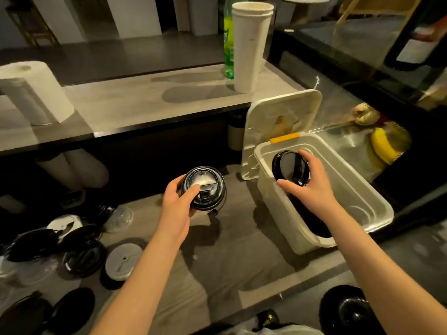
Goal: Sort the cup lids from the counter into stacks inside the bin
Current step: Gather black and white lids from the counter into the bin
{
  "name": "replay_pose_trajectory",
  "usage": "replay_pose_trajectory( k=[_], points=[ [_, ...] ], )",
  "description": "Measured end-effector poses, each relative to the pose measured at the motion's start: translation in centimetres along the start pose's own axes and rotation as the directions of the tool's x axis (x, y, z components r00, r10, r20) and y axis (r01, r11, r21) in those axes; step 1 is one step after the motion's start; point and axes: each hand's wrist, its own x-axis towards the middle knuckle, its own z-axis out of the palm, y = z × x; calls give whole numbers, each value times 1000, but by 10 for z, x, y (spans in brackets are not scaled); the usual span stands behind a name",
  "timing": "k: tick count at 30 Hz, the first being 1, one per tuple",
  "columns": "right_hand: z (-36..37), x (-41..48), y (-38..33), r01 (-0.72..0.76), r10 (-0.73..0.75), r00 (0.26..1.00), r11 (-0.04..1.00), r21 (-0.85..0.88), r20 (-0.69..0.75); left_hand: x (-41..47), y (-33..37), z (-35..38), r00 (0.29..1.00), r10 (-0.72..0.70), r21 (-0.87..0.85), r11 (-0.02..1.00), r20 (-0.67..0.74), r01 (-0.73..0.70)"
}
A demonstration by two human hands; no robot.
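Placement: right hand (312, 182) grip pinches 1 black lid (289, 166) over the bin (278, 213), left hand (176, 199) grip clasps a domed lid (205, 189); lowering squarely likely comes next.

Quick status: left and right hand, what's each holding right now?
Left hand: grips a black domed lid over the counter.
Right hand: grips a tilted black lid over the bin.
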Motion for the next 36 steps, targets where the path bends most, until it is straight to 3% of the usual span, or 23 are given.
replay_pose_trajectory(
  k=[6,10,13,15,17,19,22,26,27,29,31,32,34,36],
  points=[
    [-58,38,59,-101,111,990,988,-116,82,5,-17,74,999,-45,-4,999,-28,45],
    [-85,59,88,-92,174,942,957,-276,287,4,-26,109,998,-46,-8,999,-38,46],
    [-98,64,102,47,203,830,903,-428,520,1,-30,131,999,-28,-25,999,-26,27],
    [-101,62,107,132,264,713,859,-495,649,-2,-33,142,1000,-16,-33,999,-15,16],
    [-95,55,113,202,352,594,805,-557,724,-5,-36,151,1000,-17,-24,1000,-9,17],
    [-85,46,119,261,398,541,758,-598,741,-7,-40,157,1000,-23,-31,999,-20,23],
    [-71,37,123,335,380,564,706,-623,733,-10,-43,165,999,-25,-18,1000,-29,24],
    [-79,43,118,288,399,585,712,-641,706,-15,-43,174,1000,-24,7,1000,2,24],
    [-82,46,114,282,366,612,727,-626,700,-15,-44,176,1000,-27,13,1000,4,27],
    [-87,53,102,268,193,734,800,-538,652,-16,-45,178,1000,-28,21,999,1,28],
    [-86,59,84,226,-36,847,928,-297,530,-16,-47,180,1000,-28,31,999,-6,29],
    [-84,61,73,195,-114,869,973,-120,481,-17,-49,182,1000,-28,38,999,-8,28],
    [-77,62,53,160,-221,846,973,164,485,-19,-50,184,1000,-24,56,998,-8,24],
    [-66,58,43,234,-333,772,941,245,541,-21,-50,186,1000,-25,54,998,9,24]
  ],
)
